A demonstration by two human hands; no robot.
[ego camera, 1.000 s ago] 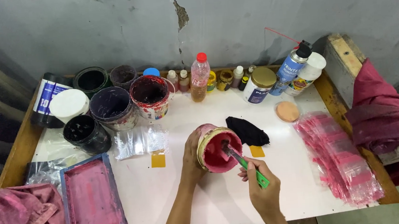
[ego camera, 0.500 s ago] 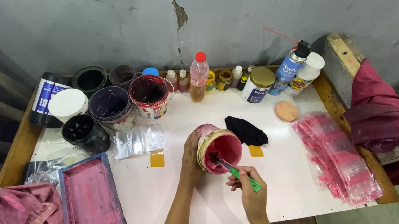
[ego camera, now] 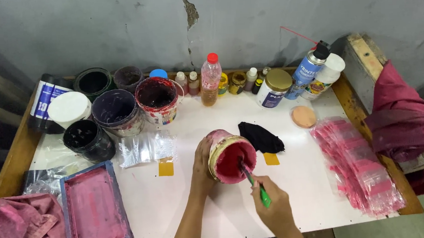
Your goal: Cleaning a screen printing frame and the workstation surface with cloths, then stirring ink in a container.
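Observation:
A small tub of pink paint (ego camera: 231, 156) is tilted toward me on the white table top (ego camera: 188, 206). My left hand (ego camera: 201, 166) grips the tub's left side. My right hand (ego camera: 273, 206) holds a green-handled tool (ego camera: 255, 184) whose tip reaches into the pink paint inside the tub. A black cloth (ego camera: 260, 136) lies just right of the tub.
Several paint buckets (ego camera: 115, 109) and small bottles (ego camera: 211, 79) line the back edge. A pink-stained screen frame (ego camera: 94, 212) and pink rag (ego camera: 22, 234) sit at the left. A stack of pink-printed plastic bags (ego camera: 358, 165) lies at the right, beside a spray can (ego camera: 310, 67).
My right hand has drawn in closer to the tub and the green-handled tool has pushed deeper into the paint. My left hand has kept its grip on the tub.

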